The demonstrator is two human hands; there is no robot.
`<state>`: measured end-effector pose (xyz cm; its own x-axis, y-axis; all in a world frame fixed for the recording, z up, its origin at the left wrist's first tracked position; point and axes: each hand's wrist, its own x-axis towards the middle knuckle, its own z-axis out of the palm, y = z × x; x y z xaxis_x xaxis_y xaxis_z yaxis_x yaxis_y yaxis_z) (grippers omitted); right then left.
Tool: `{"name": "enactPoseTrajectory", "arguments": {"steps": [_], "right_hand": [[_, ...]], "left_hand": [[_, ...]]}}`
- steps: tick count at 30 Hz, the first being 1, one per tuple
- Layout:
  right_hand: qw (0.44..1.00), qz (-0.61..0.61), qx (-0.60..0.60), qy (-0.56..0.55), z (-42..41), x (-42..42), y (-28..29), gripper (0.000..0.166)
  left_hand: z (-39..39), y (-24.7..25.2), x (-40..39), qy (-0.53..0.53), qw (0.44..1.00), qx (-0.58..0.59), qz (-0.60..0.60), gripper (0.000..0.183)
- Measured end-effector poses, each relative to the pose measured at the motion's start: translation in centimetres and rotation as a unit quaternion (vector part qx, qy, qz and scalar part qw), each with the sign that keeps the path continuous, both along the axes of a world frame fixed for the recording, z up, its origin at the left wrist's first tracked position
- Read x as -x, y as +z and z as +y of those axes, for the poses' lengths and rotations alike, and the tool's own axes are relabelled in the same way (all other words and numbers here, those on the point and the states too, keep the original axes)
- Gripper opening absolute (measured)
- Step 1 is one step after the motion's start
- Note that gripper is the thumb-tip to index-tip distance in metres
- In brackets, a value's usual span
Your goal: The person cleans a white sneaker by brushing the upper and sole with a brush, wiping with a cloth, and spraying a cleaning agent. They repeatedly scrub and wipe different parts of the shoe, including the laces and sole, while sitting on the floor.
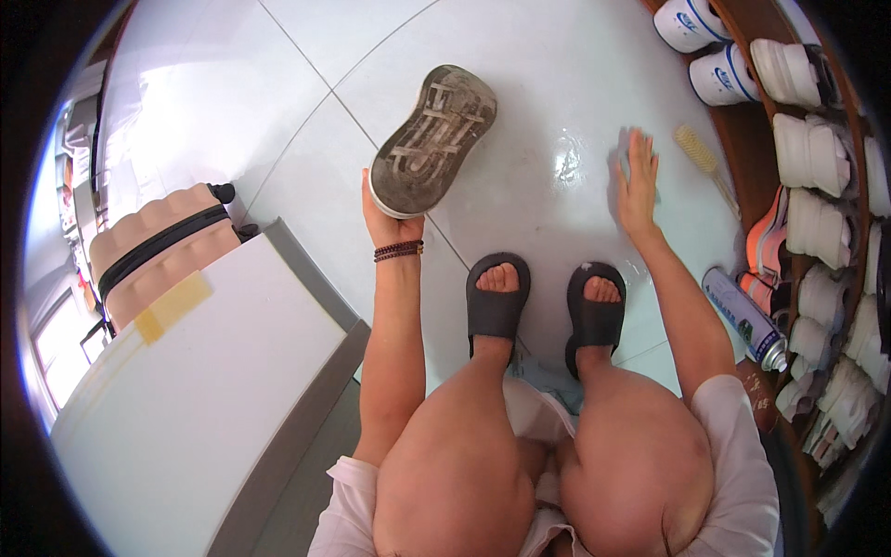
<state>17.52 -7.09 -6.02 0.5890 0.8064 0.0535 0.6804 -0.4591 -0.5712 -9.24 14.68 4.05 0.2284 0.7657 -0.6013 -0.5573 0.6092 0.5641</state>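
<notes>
A shoe (pixel 431 146) is held up by its heel end in my left hand (pixel 391 219), its worn brown-grey sole turned toward me. Dirt darkens the tread, and the white edge of the sole shows near my palm. The upper is hidden behind the sole. My right hand (pixel 637 184) is empty, its fingers spread a little over the wet floor tiles (pixel 536 174). To the right of that hand lies a scrubbing brush (pixel 696 150) with pale bristles and a long handle.
At the right, a wooden shoe rack (pixel 753 125) holds rows of white shoes (pixel 811 153) and orange ones (pixel 766 237). A spray can (pixel 745 317) lies beside it. On the left are a white cabinet top (pixel 216 390) and a peach suitcase (pixel 163 244). My feet wear black slides (pixel 495 306).
</notes>
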Motion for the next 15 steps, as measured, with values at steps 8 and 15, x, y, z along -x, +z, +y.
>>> {"name": "enactPoseTrajectory", "arguments": {"steps": [8, 15], "right_hand": [[0.963, -0.03, 0.023, 0.266, 7.8, 6.5, 0.9, 0.07], [0.956, 0.052, -0.065, 0.28, 3.1, 5.2, 0.5, 0.049]], "left_hand": [[0.5, -0.4, 0.9, -0.019, 0.998, 0.029, 0.052, 0.03], [0.5, -1.0, 1.4, -0.053, 0.997, 0.034, 0.051, 0.031]]}}
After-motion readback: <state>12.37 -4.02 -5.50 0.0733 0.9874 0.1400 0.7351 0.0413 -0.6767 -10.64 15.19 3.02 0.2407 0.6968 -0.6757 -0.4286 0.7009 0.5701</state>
